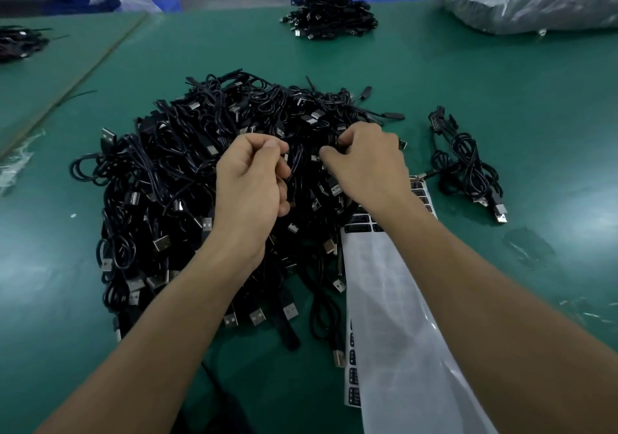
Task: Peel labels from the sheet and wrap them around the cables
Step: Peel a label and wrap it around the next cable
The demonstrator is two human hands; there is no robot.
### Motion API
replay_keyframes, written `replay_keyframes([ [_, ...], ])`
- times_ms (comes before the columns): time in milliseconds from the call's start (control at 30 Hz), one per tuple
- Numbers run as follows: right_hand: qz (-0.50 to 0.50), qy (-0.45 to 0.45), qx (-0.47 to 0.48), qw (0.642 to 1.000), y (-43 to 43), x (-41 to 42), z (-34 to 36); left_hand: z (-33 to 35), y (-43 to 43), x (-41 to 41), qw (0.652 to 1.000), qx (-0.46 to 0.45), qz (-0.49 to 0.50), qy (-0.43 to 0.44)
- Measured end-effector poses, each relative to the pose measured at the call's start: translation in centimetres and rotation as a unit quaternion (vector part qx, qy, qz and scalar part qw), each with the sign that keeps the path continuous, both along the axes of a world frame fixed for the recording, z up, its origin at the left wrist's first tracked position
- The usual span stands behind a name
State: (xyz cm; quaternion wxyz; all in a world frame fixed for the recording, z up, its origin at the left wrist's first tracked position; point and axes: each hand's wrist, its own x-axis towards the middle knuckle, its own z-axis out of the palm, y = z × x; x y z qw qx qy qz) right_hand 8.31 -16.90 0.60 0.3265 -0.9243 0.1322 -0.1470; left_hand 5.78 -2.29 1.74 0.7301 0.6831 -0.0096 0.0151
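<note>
Where the cable pile (160,179) sits: in the middle of the green table (501,82), a heap of black USB leads directly under both hands.
Left hand (249,182): fingers curled in, thumb and forefinger pinching a strand lifted just above the heap.
Right hand (366,162): fingers curled as well, the tips pinching at a cable just beside the left hand's pinch. From here I cannot tell whether a label is between them.
Held cable (296,162): I judge this is the wrapping step, a label being pressed round it — or else the cable is only being singled out for one.
Label sheet (388,299): flat on the table against the pile's right edge, passing under the right forearm, with bare backing through its middle.
Black labels (359,224): rows show at the sheet's far end and along its near left edge. The next move, as I see it, is for the right hand to reach there and lift one by a corner — a fine pinch.
Small cable bundle (468,169): lies apart, right of the sheet. I take these for finished ones, so that is where a wrapped cable should go.
</note>
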Motion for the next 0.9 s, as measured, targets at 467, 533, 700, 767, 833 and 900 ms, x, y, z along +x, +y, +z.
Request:
replay_keyframes([
  [467,0.061,-0.11,-0.063,0.99,1.5,-1.2,1.1,-0.1,0.1,0.1,0.999,-0.052,0.011,0.005],
  [533,0.07,-0.055,-0.128,0.988,2.6,-0.9,1.3,-0.1,0.1,0.1,0.998,-0.062,0.015,0.003],
  [700,0.07,0.02,-0.065,0.995,3.7,-0.6,0.9,-0.2,0.1,0.1,0.997,-0.078,0.016,0.003],
  [767,0.073,-0.031,0.019,0.997,3.6,-0.7,0.6,-0.2,0.2,0.1,0.997,-0.075,0.015,0.003],
  [833,0.053,-0.07,0.112,0.99,3.2,-0.8,0.7,-0.3,0.1,0.1,0.997,-0.073,0.015,0.005],
  [900,0.033,-0.078,0.229,0.97,2.6,-1.1,1.2,-0.4,0.2,0.2,0.998,-0.066,0.014,0.008],
])
